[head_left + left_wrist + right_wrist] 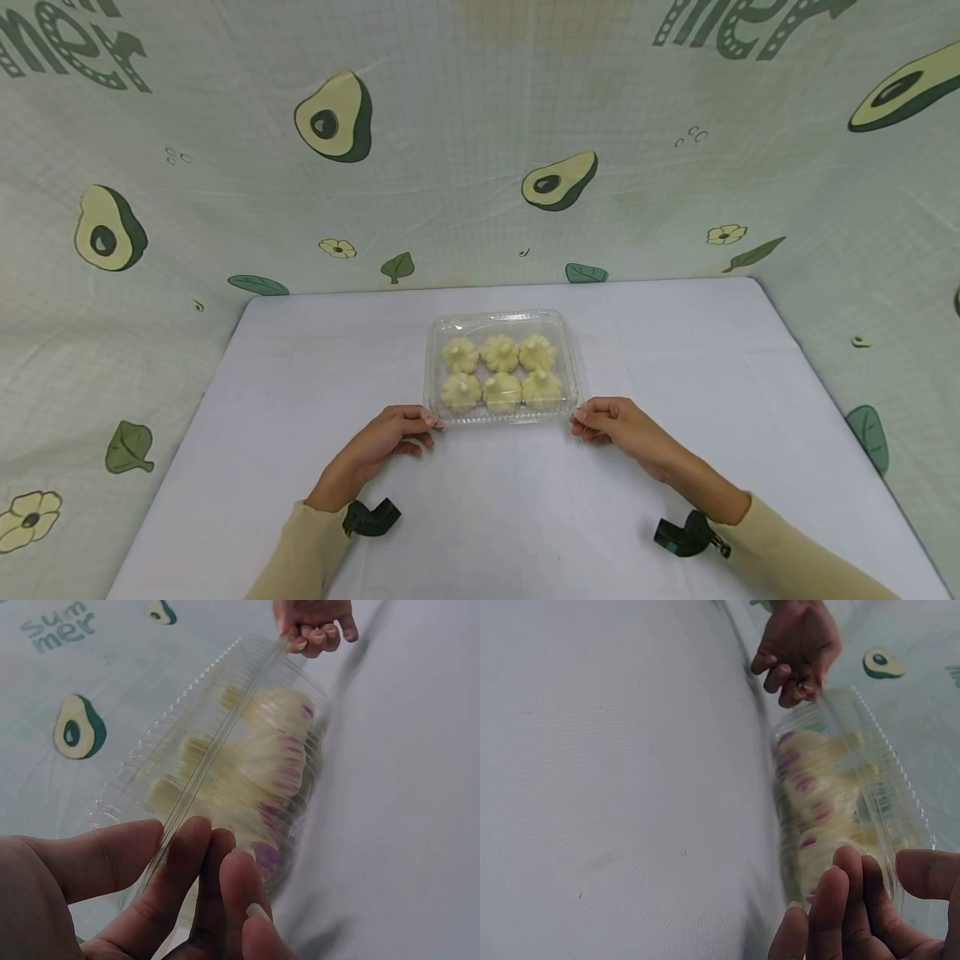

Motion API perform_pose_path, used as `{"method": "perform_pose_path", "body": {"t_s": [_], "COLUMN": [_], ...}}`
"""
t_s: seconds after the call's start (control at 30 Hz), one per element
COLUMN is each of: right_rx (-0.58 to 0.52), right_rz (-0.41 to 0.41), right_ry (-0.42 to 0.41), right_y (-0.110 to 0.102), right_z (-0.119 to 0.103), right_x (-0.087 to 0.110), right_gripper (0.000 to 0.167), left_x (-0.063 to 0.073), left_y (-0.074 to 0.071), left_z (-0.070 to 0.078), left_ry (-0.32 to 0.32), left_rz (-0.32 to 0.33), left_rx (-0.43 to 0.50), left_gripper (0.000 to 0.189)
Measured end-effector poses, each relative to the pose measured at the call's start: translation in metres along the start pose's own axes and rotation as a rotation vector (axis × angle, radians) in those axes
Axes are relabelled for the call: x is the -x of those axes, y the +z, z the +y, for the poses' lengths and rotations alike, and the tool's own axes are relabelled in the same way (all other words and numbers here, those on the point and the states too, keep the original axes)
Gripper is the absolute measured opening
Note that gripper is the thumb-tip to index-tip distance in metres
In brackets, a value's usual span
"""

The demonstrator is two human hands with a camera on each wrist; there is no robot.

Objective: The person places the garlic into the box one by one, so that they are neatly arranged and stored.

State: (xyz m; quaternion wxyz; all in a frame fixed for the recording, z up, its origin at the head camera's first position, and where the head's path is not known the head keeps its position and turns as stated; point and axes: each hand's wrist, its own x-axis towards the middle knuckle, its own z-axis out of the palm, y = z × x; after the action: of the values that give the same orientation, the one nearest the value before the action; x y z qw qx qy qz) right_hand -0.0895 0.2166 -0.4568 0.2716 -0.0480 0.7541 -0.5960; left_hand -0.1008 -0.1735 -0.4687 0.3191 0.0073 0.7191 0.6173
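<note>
A clear plastic clamshell box (501,421) sits on the white table, its lid down over several pale garlic bulbs (501,353). Purple marks show on the bulbs (281,769) in the left wrist view. My left hand (390,437) pinches the rim at the box's near left corner between thumb and fingers. At the near right corner, my right hand (618,427) pinches the same rim. Seen from the right wrist, the thumb and fingertips (847,862) meet at the box edge (885,847), while the other hand holds the far end.
The table (480,517) has a white cover and reaches well beyond the box on both sides. A cloth (450,217) printed with avocados and leaves hangs behind it and at both sides. Black wrist mounts (371,517) sit below the sleeves.
</note>
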Motion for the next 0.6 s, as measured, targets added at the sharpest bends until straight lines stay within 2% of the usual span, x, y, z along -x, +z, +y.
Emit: {"method": "perform_pose_path", "body": {"t_s": [0.17,0.6], "right_rx": [0.007,-0.009], "right_rz": [-0.007,-0.016], "right_ry": [0.007,0.024], "right_y": [-0.0008,0.0001], "right_z": [0.0003,-0.0004], "right_x": [-0.001,-0.0026], "right_gripper": [0.035,0.038], "left_x": [0.0008,0.0003], "left_y": [-0.0011,-0.0026], "left_z": [-0.0005,-0.0014], "left_ry": [0.004,-0.003], "left_rz": [-0.002,0.005], "left_rx": [-0.021,-0.005], "left_gripper": [0.034,0.036]}}
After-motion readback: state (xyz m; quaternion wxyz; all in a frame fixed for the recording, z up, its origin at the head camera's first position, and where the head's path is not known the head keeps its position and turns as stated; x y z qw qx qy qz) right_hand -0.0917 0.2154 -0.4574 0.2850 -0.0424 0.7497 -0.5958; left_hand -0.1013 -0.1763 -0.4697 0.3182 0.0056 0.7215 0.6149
